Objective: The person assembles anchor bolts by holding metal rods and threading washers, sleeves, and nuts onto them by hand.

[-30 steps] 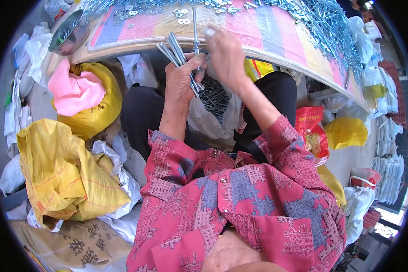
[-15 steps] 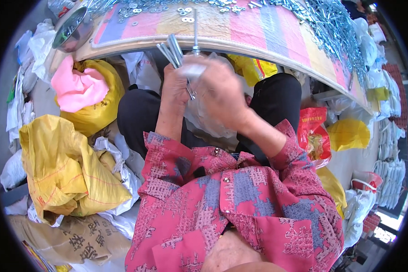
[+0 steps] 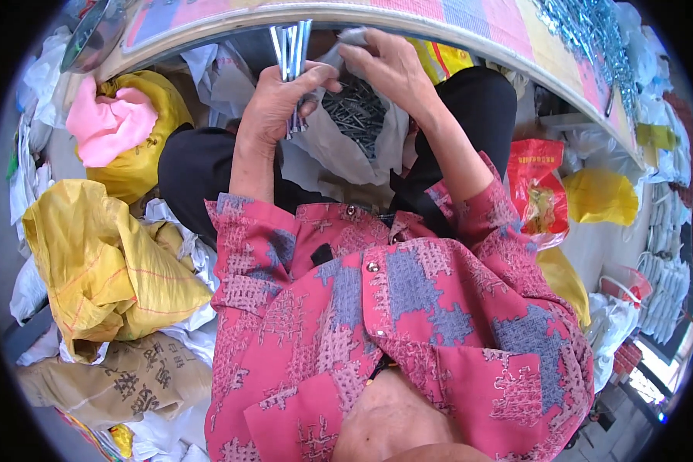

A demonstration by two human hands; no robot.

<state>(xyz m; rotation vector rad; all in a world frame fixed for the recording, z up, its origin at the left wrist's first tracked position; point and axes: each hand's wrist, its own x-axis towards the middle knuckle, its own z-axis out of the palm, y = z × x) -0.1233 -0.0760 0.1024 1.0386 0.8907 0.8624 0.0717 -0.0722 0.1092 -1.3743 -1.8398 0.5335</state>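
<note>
I work over a white bag that sits between my knees, and its mouth faces up at me. Inside it lies a heap of dark screws. At the left side of that mouth my left hand has its fingers wrapped firmly round a bundle of metal rods. The rods stand nearly upright, spread at the top, with their lower ends poking out beneath my grip. My right hand is over the far right side of the bag, its fingers bent inward. Something pale shows at their tips, and I can't make out whether they pinch it.

Beyond the bag runs the wooden edge of the worktop, bowing across in front of me. Little room is left between that edge and the bag, and both my hands crowd into it; the gap between them, right above the screws, is narrow too. My dark-trousered knees close in the bag on either side.

Far off to the bag's left, a metal bowl sits by the worktop's end; its contents are hard to make out. Nearer on that side stands a yellow sack with a pink cloth over its top. Right of the bag, past my knee, a red packet stands beside a yellow bag.
</note>
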